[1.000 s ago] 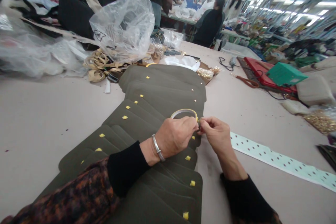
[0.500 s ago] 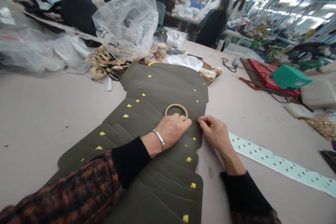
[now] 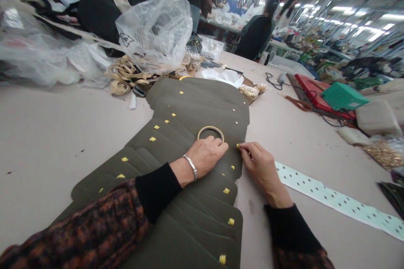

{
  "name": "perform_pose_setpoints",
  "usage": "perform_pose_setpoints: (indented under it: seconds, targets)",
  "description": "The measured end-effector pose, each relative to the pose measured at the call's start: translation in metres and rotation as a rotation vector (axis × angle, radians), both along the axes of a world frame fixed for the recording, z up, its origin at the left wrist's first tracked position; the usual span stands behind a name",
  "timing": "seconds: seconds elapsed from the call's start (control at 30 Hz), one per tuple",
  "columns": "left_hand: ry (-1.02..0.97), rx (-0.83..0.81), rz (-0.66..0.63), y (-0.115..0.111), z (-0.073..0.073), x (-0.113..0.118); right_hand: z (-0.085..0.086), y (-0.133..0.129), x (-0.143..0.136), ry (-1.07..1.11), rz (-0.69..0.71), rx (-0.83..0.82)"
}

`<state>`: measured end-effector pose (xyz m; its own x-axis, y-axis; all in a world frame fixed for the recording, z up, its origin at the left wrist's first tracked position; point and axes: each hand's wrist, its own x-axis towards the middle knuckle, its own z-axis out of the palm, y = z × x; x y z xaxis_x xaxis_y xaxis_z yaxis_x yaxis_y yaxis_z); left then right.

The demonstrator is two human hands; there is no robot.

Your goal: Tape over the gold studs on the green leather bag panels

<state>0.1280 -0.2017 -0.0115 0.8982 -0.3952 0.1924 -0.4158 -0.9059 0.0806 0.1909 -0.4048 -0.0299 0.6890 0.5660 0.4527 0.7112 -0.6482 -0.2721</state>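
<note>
Overlapping dark olive panels (image 3: 195, 111) lie in a long row down the table, with small yellow tape pieces (image 3: 152, 139) stuck on them. My left hand (image 3: 206, 155) rests on the panels, its fingers closed around the near edge of a roll of yellow tape (image 3: 211, 128); its fingertips are partly hidden. Near the right edge of the panels, my right hand (image 3: 257, 162) pinches a tiny yellow tape piece (image 3: 237, 146) against the olive surface. Farther up that edge sit small metal studs (image 3: 236, 122).
A pale green strip with dark dots (image 3: 328, 193) lies to the right. Clear plastic bags (image 3: 158, 29) and rolled beige straps (image 3: 121, 77) crowd the back left. A green box (image 3: 344, 96) rests on a red item at right. Other people (image 3: 257, 29) are farther back.
My right hand has shifted slightly, and the yellow tape piece at its fingertips now shows more clearly. The left hand stays at the tape roll. The camera view has moved a little.
</note>
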Motion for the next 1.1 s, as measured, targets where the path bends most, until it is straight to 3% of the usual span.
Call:
perform_pose_setpoints:
  seconds: [0.1, 0.37, 0.53, 0.6, 0.67, 0.77, 0.83, 1.1]
  targets:
    - [0.003, -0.006, -0.008, 0.001, -0.002, 0.0, -0.003, 0.005, 0.002, -0.042, 0.038, -0.129]
    - [-0.018, -0.04, -0.061, 0.003, 0.004, 0.002, 0.008, 0.024, 0.019, 0.2, -0.212, -0.176]
    - [-0.047, -0.113, -0.082, 0.016, 0.009, 0.0, 0.023, 0.019, 0.002, 0.404, -0.086, -0.191]
    - [-0.044, -0.204, -0.089, 0.021, 0.009, 0.0, 0.026, 0.017, -0.008, 0.465, -0.032, -0.189]
    - [-0.07, -0.33, -0.094, 0.024, 0.008, 0.001, 0.027, 0.017, -0.016, 0.473, -0.039, -0.086]
    - [-0.129, -0.48, -0.128, 0.025, 0.007, 0.001, 0.028, 0.022, -0.024, 0.444, -0.019, 0.237]
    - [-0.154, -0.513, -0.16, 0.024, 0.006, 0.0, 0.03, 0.029, -0.028, 0.372, 0.057, 0.348]
    - [-0.117, -0.489, -0.137, 0.02, 0.005, -0.004, 0.034, 0.042, -0.033, 0.034, 0.176, 0.188]
